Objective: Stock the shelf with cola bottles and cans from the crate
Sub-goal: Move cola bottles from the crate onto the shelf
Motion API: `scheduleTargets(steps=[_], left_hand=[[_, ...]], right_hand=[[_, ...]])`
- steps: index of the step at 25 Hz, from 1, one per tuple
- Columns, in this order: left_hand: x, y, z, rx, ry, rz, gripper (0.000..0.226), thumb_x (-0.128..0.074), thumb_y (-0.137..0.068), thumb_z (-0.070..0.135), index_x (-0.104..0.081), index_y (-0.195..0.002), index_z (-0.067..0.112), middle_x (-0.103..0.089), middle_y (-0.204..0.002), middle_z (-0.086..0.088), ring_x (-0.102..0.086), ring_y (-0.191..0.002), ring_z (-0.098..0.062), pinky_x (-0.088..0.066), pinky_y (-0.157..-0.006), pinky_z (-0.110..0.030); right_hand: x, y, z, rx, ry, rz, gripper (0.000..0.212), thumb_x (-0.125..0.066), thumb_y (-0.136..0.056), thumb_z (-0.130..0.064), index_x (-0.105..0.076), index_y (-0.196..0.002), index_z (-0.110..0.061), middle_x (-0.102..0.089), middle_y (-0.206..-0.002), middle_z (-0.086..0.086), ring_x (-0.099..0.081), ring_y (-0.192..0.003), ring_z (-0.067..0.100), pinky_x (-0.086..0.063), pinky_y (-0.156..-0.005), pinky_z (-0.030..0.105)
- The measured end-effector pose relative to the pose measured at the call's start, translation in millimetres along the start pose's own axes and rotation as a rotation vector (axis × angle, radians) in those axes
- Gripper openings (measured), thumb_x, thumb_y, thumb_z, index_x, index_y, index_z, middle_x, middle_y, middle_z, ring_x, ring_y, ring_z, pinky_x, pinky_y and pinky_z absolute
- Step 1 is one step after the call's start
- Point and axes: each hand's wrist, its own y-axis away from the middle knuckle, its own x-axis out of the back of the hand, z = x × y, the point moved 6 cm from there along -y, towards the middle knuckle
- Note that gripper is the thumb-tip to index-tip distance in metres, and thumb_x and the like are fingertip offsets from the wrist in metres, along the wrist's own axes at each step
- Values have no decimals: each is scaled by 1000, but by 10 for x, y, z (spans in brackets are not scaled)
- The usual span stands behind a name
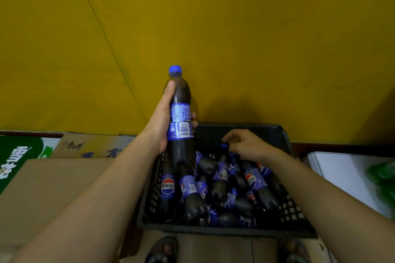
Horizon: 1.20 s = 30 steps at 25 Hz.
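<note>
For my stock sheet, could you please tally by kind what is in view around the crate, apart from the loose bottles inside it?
Blue-capped cola bottle held up in the left hand: 1
Black plastic lattice crate: 1
Brown cardboard boxes: 2
White boxes with green print: 2
Total: 6

Bottles (254, 179) in crate (292, 211), boxes (53, 181) left

Head-mounted wide-angle view, looking forward and steeply down.

The single camera sits above the person's forearms, which enter from the bottom corners and converge toward mid-frame. It faces a yellow wall (235, 28) filling the upper half; the black crate (286, 209) lies close below, centre-right, and the feet (162, 250) show at the bottom edge. Lens curvature bends lines near the edges. No second view overlaps it.
</note>
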Motion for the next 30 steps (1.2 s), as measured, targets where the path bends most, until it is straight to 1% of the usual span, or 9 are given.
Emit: scheduleTargets(steps=[5, 10, 12, 14, 16, 19, 21, 26, 30], left_hand=[[335, -54, -61, 30, -12, 47, 69, -50, -81, 79, -60, -109, 17, -68, -77, -12, -67, -61, -26, -55, -67, -35], [693, -84, -131, 70, 0, 92, 68, -48, -84, 78, -58, -107, 15, -66, -75, -12, -66, -59, -27, -53, -64, -33], [790, -109, -149, 66, 10, 100, 66, -48, -86, 77, -59, -107, 15, -66, -75, -12, -66, -58, -26, -54, -62, -31], [855, -120, -166, 71, 13, 106, 64, -48, -86, 76, -59, -105, 16, -66, -75, -13, -65, -58, -26, -54, -60, -30], [894, -131, -165, 73, 5, 111, 63, -48, -86, 76, -59, -104, 17, -66, -76, -13, -66, -59, -26, -54, -61, -30], [855, -131, -127, 80, 11, 111, 63, -51, -85, 77, -60, -103, 17, -66, -76, -13, -66, -58, -27, -55, -61, -31], [790, -132, -115, 86, 26, 124, 65, -53, -84, 77, -60, -102, 16, -67, -75, -13, -66, -57, -26, -56, -59, -31], [371, -61, 10, 78, 89, 73, 66, -48, -83, 80, -59, -88, 15, -68, -71, -12, -66, -54, -25, -56, -58, -33], [-321, 137, 149, 49, 169, -62, 71, -44, -83, 81, -61, -86, 12, -67, -66, -10, -66, -50, -23, -57, -53, -33]], right_hand=[[-482, -737, 268, -128, 83, -28, 35, -58, -96, -16, -56, -130, -17, -63, -105, 10, -58, -83, 22, -46, -69, 35], [-1223, -1189, 541, -104, 336, 4, 77, -69, -89, -44, -33, -150, -13, -53, -139, 17, -54, -122, 36, -46, -98, 37], [-1367, -1280, 588, -87, 566, 28, 84, -69, -85, -53, -32, -148, -12, -49, -142, 19, -49, -127, 39, -42, -105, 41], [-1424, -1379, 623, -134, 590, -21, 92, -73, -74, -58, -36, -145, -12, -50, -142, 19, -52, -125, 38, -44, -104, 42], [-1431, -1359, 567, -256, 282, -130, 92, -76, -58, -61, -53, -134, -13, -60, -132, 16, -61, -112, 33, -52, -97, 41], [-1384, -1126, 381, -413, -430, -162, 51, -74, -74, -49, -67, -106, -10, -72, -93, 13, -66, -79, 27, -53, -69, 34], [-1282, -881, 229, -412, -656, -201, 44, -70, -81, -48, -66, -106, -12, -70, -90, 14, -65, -76, 26, -44, -62, 29], [-697, -39, -67, -171, -954, -270, 41, -67, -83, -19, -61, -118, 2, -69, -104, 24, -70, -88, 34, -58, -66, 35], [-1, 911, -85, 187, -1096, -199, 71, -80, -62, -11, -55, -128, -3, -65, -108, 25, -69, -91, 36, -57, -74, 42]])
